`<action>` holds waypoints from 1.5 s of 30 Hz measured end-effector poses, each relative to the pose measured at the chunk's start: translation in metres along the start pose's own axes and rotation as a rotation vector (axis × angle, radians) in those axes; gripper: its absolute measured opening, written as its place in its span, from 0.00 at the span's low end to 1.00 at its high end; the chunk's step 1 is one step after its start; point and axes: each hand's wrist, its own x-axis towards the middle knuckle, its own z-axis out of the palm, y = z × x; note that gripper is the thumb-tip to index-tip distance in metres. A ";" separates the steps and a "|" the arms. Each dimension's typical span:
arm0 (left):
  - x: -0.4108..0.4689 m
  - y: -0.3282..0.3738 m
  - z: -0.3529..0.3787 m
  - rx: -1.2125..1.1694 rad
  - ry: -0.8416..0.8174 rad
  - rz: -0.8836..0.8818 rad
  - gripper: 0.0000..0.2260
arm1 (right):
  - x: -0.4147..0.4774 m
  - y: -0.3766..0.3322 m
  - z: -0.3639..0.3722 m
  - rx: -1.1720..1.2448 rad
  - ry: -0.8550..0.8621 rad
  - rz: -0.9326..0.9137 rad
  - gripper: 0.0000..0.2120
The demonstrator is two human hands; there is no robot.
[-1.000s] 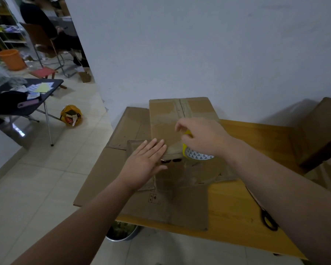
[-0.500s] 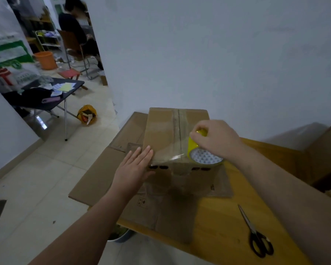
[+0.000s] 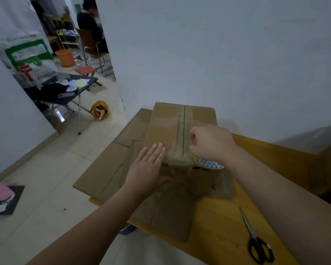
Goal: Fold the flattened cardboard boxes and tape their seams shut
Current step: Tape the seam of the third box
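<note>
Head cam: box (image 3: 166,131) stands on flat cardboard (image 3: 103,178), left hand (image 3: 149,169) flat on its top. Right hand (image 3: 212,144) has its grip curled round the tape roll (image 3: 208,165) at its front edge. I'd pull the tape taut, centred on the seam (image 3: 183,134).

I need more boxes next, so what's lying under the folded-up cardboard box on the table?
Under the upright brown cardboard box lie flattened brown cardboard sheets, overhanging the wooden table. How many are stacked, and the tabletop beneath them, is covered.
</note>
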 end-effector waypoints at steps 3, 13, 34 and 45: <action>0.011 0.017 0.005 -0.066 0.009 0.005 0.40 | 0.002 -0.006 0.000 -0.018 0.005 -0.008 0.10; 0.017 0.016 0.012 -0.145 0.033 0.053 0.37 | -0.018 0.039 0.003 0.604 0.031 -0.066 0.12; 0.017 0.028 0.003 -0.213 0.052 -0.026 0.35 | -0.035 0.094 0.026 0.539 0.038 0.229 0.25; 0.026 0.086 0.013 -0.175 0.085 0.053 0.35 | -0.034 0.091 0.029 0.454 0.068 0.228 0.24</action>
